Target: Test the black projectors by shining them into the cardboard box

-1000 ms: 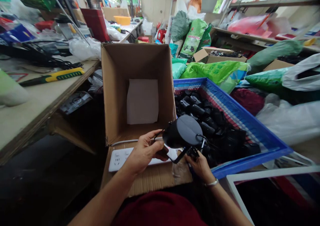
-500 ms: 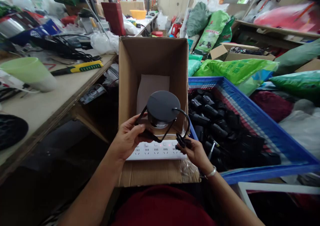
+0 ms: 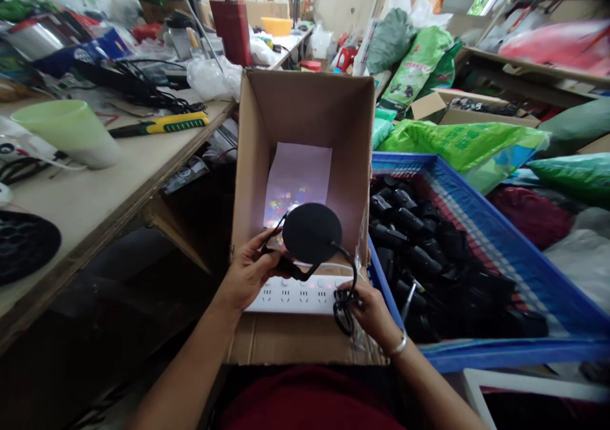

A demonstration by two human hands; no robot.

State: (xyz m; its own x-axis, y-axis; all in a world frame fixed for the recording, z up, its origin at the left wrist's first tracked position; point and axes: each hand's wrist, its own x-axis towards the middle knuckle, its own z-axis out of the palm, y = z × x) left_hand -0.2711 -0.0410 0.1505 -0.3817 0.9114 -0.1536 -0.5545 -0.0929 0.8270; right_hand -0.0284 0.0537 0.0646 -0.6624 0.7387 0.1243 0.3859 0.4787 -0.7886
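Note:
My left hand (image 3: 248, 271) grips the bracket of a round black lamp (image 3: 312, 233) and holds it up facing into an open cardboard box (image 3: 305, 109). Coloured light spots show on a white sheet (image 3: 298, 179) at the back of the box. My right hand (image 3: 369, 309) is closed on the lamp's black cord and plug (image 3: 343, 306) at the right end of a white power strip (image 3: 298, 293). The strip lies on the box's front flap with small red lights showing.
A blue crate (image 3: 481, 227) full of black lamp parts stands right of the box. Green bags (image 3: 457, 141) and shelves lie behind it. A wooden bench (image 3: 81, 195) on the left carries a pale green cup (image 3: 71, 131), a yellow-handled tool (image 3: 164, 124) and cables.
The lamp moved left from over the crate to in front of the box and turned to face it. My right hand brought the plug to the strip, and coloured light now shows on the sheet.

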